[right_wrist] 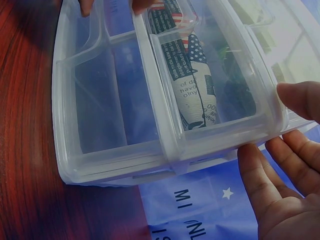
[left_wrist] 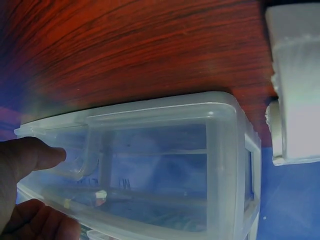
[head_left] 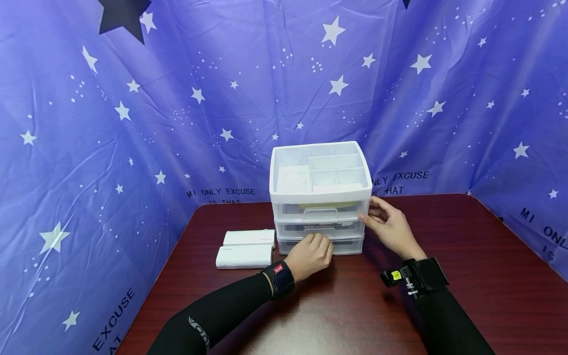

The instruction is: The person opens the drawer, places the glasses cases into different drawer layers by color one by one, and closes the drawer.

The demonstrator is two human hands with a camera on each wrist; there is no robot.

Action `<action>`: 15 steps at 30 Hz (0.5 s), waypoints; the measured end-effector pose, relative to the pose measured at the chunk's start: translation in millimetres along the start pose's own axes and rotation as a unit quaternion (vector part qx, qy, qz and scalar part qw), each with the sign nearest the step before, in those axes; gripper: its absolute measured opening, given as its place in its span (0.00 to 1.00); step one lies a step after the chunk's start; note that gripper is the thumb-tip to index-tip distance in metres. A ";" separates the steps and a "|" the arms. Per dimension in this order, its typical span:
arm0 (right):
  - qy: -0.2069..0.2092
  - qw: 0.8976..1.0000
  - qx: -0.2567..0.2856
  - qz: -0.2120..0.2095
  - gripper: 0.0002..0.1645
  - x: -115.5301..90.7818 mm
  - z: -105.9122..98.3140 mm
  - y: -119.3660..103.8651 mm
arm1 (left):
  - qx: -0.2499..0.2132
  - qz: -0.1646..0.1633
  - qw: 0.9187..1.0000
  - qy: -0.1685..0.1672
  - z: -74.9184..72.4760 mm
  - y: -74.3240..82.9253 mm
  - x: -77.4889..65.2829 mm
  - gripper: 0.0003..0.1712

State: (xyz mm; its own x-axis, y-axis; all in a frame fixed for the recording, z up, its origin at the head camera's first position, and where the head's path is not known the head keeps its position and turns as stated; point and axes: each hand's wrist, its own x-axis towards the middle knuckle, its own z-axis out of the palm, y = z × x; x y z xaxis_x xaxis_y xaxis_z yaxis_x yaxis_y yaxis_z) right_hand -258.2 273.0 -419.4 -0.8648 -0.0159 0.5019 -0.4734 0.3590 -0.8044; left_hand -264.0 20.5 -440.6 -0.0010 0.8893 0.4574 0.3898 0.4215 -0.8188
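A clear and white plastic drawer unit stands on the table, with three drawers stacked beneath a compartmented top tray. At the front of its bottom drawer, my left hand pinches the handle, thumb on one side and curled fingers on the other. My right hand grips the unit's right side: the thumb lies on the front edge and the fingers touch the side wall. Inside the middle drawer lies a pouch-like item with flag and letter print. Something yellowish shows in the top drawer.
Two white slabs resembling power banks, a rear one and a front one, lie left of the unit. A blue star-print curtain hangs behind the dark red wooden table.
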 end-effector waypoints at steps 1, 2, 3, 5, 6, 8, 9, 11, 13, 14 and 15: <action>0.000 1.000 0.001 0.000 0.34 -0.1 -0.2 -0.1 | -0.001 -0.001 1.000 -0.001 0.0 0.3 0.1 0.14; 0.000 1.000 0.001 0.001 0.34 -0.2 -0.4 -0.1 | -0.004 -0.003 1.000 -0.003 -0.3 0.8 0.5 0.13; 0.000 1.000 0.001 0.002 0.34 -0.2 -0.4 0.0 | -0.005 -0.005 1.000 -0.004 0.1 1.4 0.7 0.13; 0.001 1.000 -0.001 0.006 0.34 -0.2 -0.4 -0.4 | -0.009 -0.009 1.000 -0.007 1.5 3.1 0.5 0.13; 0.001 1.000 -0.002 0.008 0.34 -0.3 -0.3 -0.5 | -0.012 -0.012 1.000 -0.008 2.9 4.4 0.3 0.14; 0.004 1.000 0.001 0.010 0.34 -0.3 0.2 -0.7 | -0.014 -0.016 1.000 -0.009 7.1 7.7 -0.9 0.16; 0.003 1.000 0.001 0.010 0.34 -0.3 0.2 -1.0 | -0.015 -0.018 1.000 -0.011 9.5 9.4 -1.7 0.18; 0.003 1.000 0.002 0.008 0.34 -0.1 0.4 -0.8 | -0.016 -0.021 1.000 -0.015 14.1 12.9 -3.2 0.22; 0.003 1.000 0.006 0.007 0.34 0.0 0.3 -0.5 | -0.017 -0.024 0.999 -0.023 17.1 15.7 -4.4 0.25; 0.002 1.000 0.005 0.006 0.34 0.1 0.1 -0.3 | -0.017 -0.025 0.999 -0.028 18.0 16.8 -4.9 0.26; -0.001 1.000 0.005 0.005 0.34 0.1 -0.1 -0.3 | -0.018 -0.025 0.999 -0.033 18.5 17.7 -5.3 0.26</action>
State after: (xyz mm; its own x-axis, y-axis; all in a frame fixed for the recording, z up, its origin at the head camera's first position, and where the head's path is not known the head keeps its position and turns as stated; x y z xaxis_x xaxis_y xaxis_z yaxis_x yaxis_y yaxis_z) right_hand -258.1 273.0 -419.1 -0.8701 -0.0136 0.4927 -0.4656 0.3507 -0.8125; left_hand -274.1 26.5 -464.0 -0.0819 0.8771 0.4732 0.4205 0.4609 -0.7815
